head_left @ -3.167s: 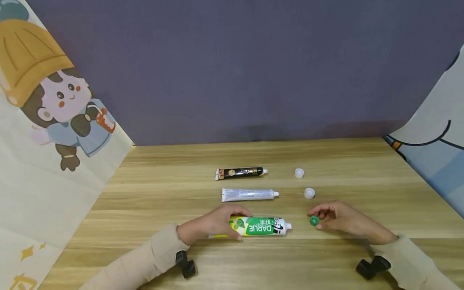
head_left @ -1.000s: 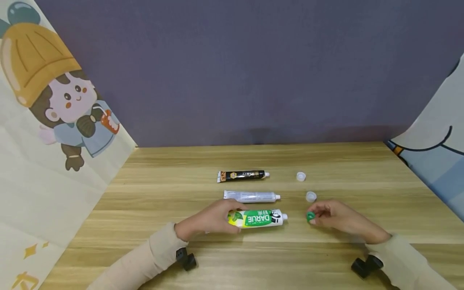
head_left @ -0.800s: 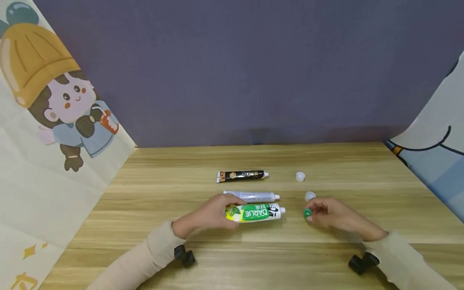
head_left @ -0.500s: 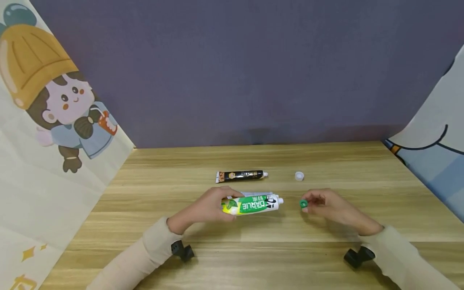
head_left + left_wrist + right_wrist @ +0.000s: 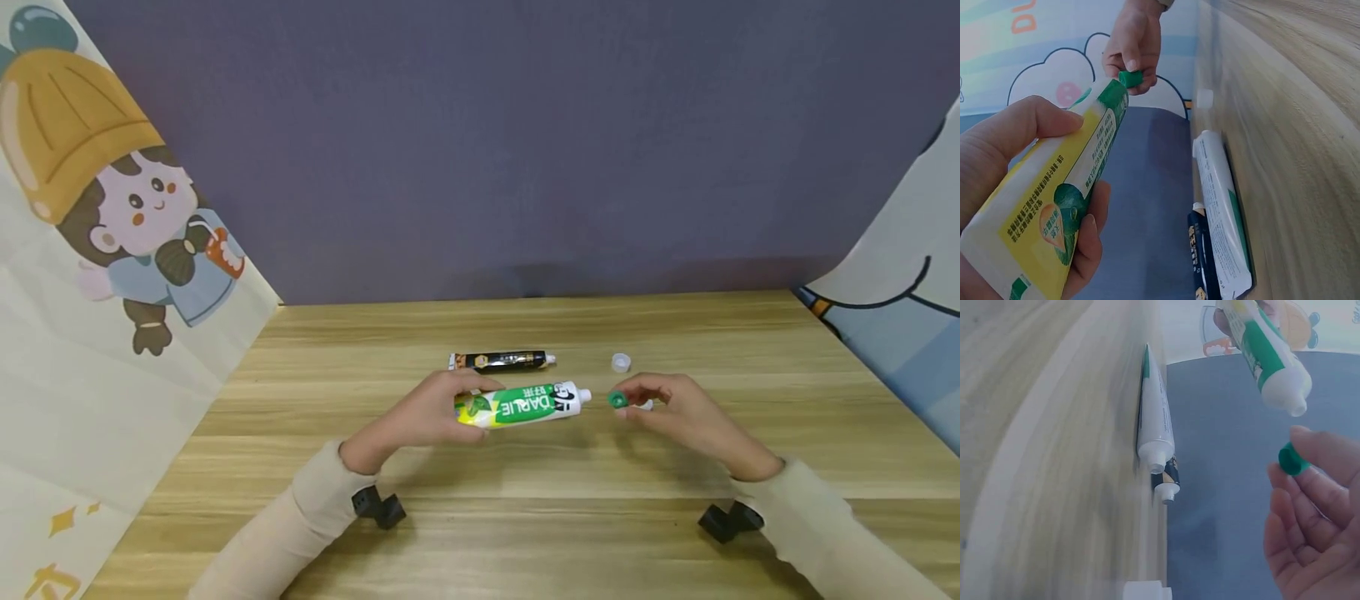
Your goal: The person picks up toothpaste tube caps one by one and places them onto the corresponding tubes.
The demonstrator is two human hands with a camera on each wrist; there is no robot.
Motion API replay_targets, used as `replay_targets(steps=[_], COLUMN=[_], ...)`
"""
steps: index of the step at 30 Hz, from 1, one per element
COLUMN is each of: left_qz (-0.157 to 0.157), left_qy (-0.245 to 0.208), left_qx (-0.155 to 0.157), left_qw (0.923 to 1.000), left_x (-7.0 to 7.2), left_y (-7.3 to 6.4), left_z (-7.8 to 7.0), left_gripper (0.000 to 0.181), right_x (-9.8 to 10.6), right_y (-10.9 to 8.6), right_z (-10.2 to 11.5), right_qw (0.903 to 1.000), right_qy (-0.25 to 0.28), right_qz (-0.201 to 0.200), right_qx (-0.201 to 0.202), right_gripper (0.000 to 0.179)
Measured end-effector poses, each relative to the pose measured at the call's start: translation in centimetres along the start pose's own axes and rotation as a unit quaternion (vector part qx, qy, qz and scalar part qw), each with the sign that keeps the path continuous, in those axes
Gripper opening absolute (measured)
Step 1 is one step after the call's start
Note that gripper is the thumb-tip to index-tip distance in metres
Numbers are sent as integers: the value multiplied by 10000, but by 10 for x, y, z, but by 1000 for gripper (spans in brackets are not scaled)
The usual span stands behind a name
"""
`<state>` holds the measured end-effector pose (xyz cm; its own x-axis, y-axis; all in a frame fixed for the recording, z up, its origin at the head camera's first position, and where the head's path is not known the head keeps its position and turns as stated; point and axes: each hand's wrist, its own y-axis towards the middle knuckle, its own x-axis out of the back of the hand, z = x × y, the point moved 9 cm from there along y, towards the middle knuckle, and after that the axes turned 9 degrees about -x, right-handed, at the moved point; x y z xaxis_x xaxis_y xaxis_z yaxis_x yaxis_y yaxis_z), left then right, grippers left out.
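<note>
My left hand (image 5: 427, 410) grips a green, white and yellow DARLIE toothpaste tube (image 5: 528, 404) above the table, its bare white nozzle pointing right. Thumb and fingers of my right hand (image 5: 678, 412) pinch a green cap (image 5: 618, 399), hollow side toward the nozzle. A small gap parts cap and nozzle, which the right wrist view also shows. Below the raised tube lies a white toothpaste tube (image 5: 1157, 425), mostly hidden in the head view. Behind it is a black toothpaste tube (image 5: 502, 361), also uncapped.
One white cap (image 5: 620, 362) lies on the wooden table (image 5: 337, 475) to the right of the black tube. Another white cap (image 5: 647, 405) shows partly behind my right fingers. A dark panel (image 5: 510, 167) stands along the table's back edge.
My left hand has lifted the DARLIE tube off the table and moved it away from me, over the white tube. The right hand has brought the green cap leftward and up, closer to the nozzle.
</note>
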<state>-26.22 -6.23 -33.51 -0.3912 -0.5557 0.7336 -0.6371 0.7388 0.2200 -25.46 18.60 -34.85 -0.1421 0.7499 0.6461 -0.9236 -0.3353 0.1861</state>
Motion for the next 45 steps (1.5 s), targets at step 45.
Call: replay_targets(steps=[45], left_qz=[234], left_qy=[-42], left_qx=[-138], left_qw=[9996], left_x=[-10], left_y=[10], left_z=[-1], left_gripper=[49], right_x=[-6], right_y=[4], right_z=[28], right_qw=[9924], right_qy=[-306], right_qz=[-415], right_qx=[1118], right_gripper=[27])
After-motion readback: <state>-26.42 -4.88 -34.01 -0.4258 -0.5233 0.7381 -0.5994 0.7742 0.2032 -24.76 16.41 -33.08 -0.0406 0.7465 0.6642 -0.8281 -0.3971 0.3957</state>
